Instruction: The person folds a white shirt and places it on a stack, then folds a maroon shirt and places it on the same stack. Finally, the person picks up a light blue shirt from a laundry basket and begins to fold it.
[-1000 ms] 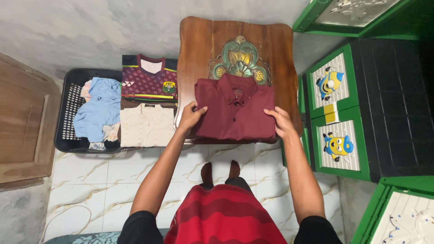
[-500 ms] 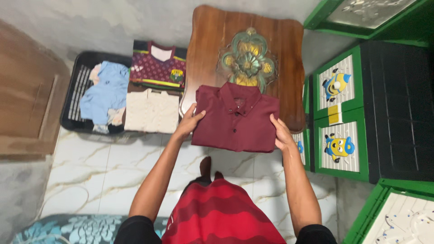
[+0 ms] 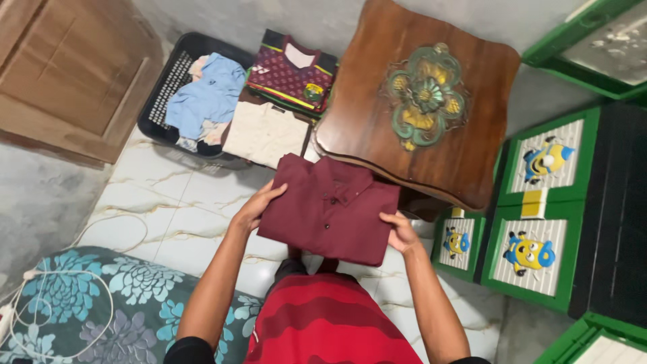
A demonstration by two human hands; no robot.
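While the wooden table [image 3: 377, 101] stands bare | folded maroon shirt [image 3: 328, 207] is held off its near edge, above the floor | laundry basket [image 3: 156, 111] left of table | left hand [image 3: 253, 207] and right hand [image 3: 400, 234] closed on shirt's sides

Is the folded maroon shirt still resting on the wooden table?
Apart: the head view shows the maroon shirt lifted off the wooden table, held by left hand and right hand.

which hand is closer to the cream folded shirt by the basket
Left. The left hand grips the maroon shirt's left edge, just below the cream folded shirt; the right hand holds the far edge, farther away.
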